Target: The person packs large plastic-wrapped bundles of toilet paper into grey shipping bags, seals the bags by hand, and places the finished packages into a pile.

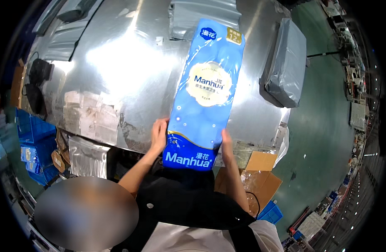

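Note:
A long blue plastic-wrapped pack (pixel 201 119), apparently of tissue rolls, lies lengthwise in front of me on the metal table (pixel 146 84). Its near end, in darker blue, reaches over the table's front edge to my body. My left hand (pixel 159 133) holds the pack's left side near that end, fingers partly hidden behind the wrap. On the opposite side my right hand (pixel 227 145) presses against the wrap at about the same height. Both hands are closed on the pack between them.
Grey plastic mailing bags (pixel 205 12) lie beyond the pack, and more (pixel 60 42) at the far left. A grey wrapped parcel (pixel 287 63) rests at the right edge. An open cardboard box (pixel 264 180) stands below right, blue crates (pixel 35 126) at left.

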